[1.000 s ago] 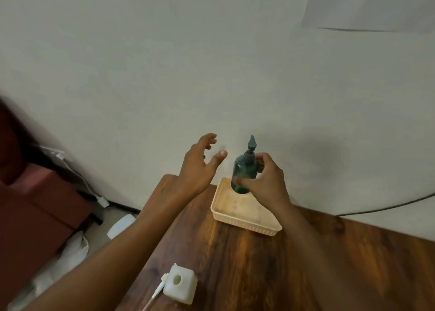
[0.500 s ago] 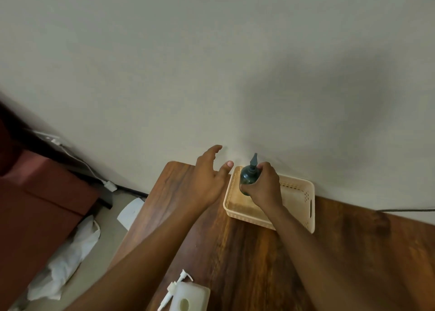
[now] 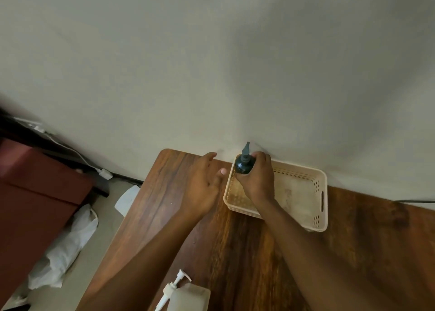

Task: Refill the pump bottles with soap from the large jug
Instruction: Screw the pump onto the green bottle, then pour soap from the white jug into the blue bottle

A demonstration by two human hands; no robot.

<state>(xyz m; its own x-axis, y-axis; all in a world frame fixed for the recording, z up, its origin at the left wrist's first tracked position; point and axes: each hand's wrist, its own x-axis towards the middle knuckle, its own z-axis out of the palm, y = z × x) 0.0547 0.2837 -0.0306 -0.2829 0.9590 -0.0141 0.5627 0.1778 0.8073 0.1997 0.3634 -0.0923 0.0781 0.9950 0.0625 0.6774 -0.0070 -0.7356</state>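
Head view: one green bottle held in the basket

Head camera looks down on a dark wooden tabletop (image 3: 247,252) set against a pale wall. Two hands are in view. The right hand (image 3: 259,181) has its grip curled around one dark green pump bottle (image 3: 244,164), holding it upright inside the far left corner of one cream perforated basket (image 3: 321,207). The nozzle points up toward the wall. Apart from the bottle and the hand, the basket's floor shows only faint stains.

The left hand (image 3: 203,186) hovers just left of the basket, its grip apart, fingers relaxed, clasping nothing.

At the near edge of the tabletop sits one translucent white jug (image 3: 191,297), partly cut off by the frame, with one white pump head (image 3: 175,287) lying against its left side.

On the floor to the left lie a crumpled white bag (image 3: 68,247) and a white cable plug (image 3: 105,173).
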